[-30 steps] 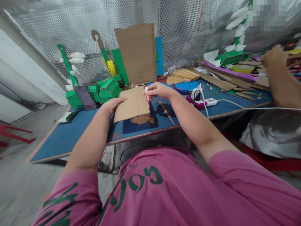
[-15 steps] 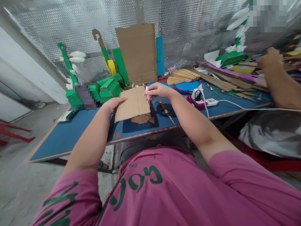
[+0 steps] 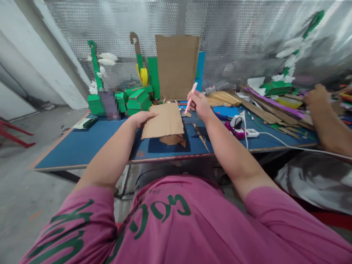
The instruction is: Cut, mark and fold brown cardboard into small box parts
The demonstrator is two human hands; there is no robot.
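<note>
A flat piece of brown cardboard [image 3: 165, 119] is gripped at its left edge by my left hand [image 3: 143, 118], with the thumb on top. Beneath its front edge shows a smaller folded cardboard shape [image 3: 171, 139]; how the two join is hidden. My right hand [image 3: 200, 104] is closed around a slim pink pen-like tool [image 3: 191, 97], held upright and tilted, to the right of the cardboard and apart from it. Its exact kind is too small to tell. On the blue table [image 3: 82, 146], just right of the cardboard, lies a narrow pointed cardboard strip [image 3: 201, 138].
Behind stands a tall cardboard sheet [image 3: 178, 66], with green cardboard boxes [image 3: 139, 102] and a yellow tape roll [image 3: 143, 77] to its left. A power strip [image 3: 251, 133] with a white cable lies right. Beyond are cardboard strips [image 3: 261, 104] and another person's arm [image 3: 324, 117].
My right hand has lifted the pink tool off the cardboard's right edge and moved it right and up. My left hand keeps its hold. The camera view has shifted slightly.
</note>
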